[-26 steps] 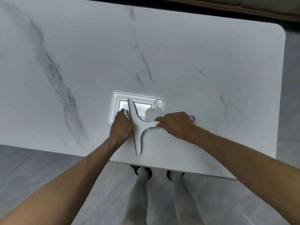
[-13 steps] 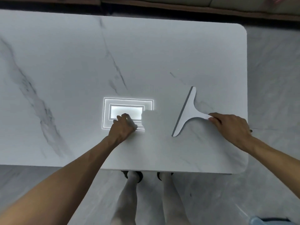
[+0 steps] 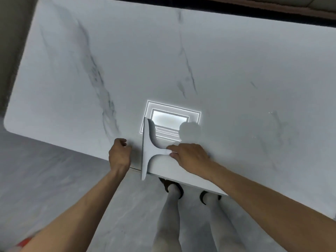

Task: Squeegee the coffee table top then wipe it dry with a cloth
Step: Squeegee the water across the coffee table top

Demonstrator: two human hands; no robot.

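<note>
A white marble coffee table top (image 3: 181,60) with grey veins fills most of the head view. A white T-shaped squeegee (image 3: 147,148) lies flat on it near the front edge, its blade running front to back and its lower tip overhanging the edge. My right hand (image 3: 189,157) grips the squeegee's handle from the right. My left hand (image 3: 119,154) rests curled in a loose fist on the table just left of the blade, not touching it. No cloth is in view.
A bright rectangular ceiling-light reflection (image 3: 171,120) shines on the table behind the squeegee. My legs and dark shoes (image 3: 172,188) stand on the grey floor under the front edge. Something red-orange (image 3: 23,242) shows at the bottom left corner. A dark sofa base runs along the far side.
My right hand has dragged the squeegee leftward across the table from the right end to beside my left hand. The view has swung left.
</note>
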